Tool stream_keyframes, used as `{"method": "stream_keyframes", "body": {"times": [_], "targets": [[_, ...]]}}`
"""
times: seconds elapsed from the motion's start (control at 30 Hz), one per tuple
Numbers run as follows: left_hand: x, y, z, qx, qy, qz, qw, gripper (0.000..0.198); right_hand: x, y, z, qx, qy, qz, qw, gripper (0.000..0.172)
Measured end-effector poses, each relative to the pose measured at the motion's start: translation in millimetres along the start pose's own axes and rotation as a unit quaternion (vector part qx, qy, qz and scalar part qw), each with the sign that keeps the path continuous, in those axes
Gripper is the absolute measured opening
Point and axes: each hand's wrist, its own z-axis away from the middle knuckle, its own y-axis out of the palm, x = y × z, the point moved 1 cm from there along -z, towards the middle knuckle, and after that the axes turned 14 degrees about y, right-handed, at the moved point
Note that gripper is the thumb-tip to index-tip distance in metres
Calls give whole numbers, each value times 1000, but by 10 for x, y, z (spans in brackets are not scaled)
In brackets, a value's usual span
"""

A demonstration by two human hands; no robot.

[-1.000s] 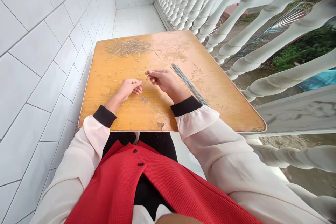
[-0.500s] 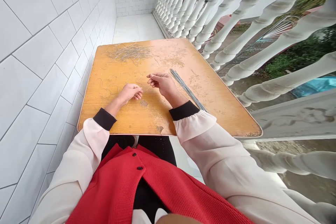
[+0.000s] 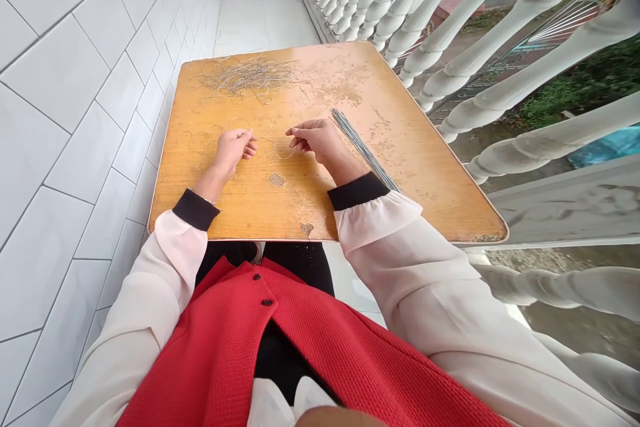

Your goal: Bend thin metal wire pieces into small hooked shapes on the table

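1. I am watching from afar as the person's left hand (image 3: 230, 151) is resting on the table, its fingers curling inward with the tips bunched together. I cannot tell whether it is pinching anything.
2. The right hand (image 3: 316, 140) is hovering nearby, its thumb and fingertips closing toward each other. Any wire there is too thin for me to make out.
3. Curved wire pieces (image 3: 239, 122) are lying scattered around and between both hands.
4. A tangled pile of wire (image 3: 245, 77) is sitting near the table's far edge, beyond the left hand.
5. A bundle of straight metal rods (image 3: 363, 147) is lying just beside the right hand, on its outer side, and is running past the right cuff (image 3: 358, 191).
6. The worn wooden table (image 3: 225, 217) is standing between a white tiled wall (image 3: 65, 113) and white balusters (image 3: 500, 27), with the person's red vest (image 3: 250, 340) showing below.
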Motion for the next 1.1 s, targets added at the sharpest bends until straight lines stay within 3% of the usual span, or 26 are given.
{"method": "stream_keyframes", "body": {"times": [0.13,0.27,0.57,0.67,0.73,0.83,0.93,1.0,1.1], "targets": [[15,-82,-66,-53,19,32,998,30,-15,-25,-59,-15,6,21,1000,35],[46,-91,-95,-57,16,31,998,31,-51,-52,-126,-21,-3,47,999,31],[54,-44,-92,-34,31,-7,999,29,-85,-85,-199,-100,-13,143,985,22],[85,-25,-90,-5,55,-56,997,24,-56,-66,-149,-82,-16,110,990,24],[113,10,-77,44,92,-117,988,15,-26,-40,-91,-60,-15,71,996,28],[138,98,-22,151,201,-257,933,14,13,-1,-2,-30,-18,32,999,32],[126,199,57,239,285,-409,833,23,27,19,46,0,-18,18,1000,30],[101,249,100,269,289,-490,777,22,28,19,51,12,-15,11,1000,29],[61,295,145,288,277,-559,726,30,31,15,45,6,-8,-9,1000,31]]}}
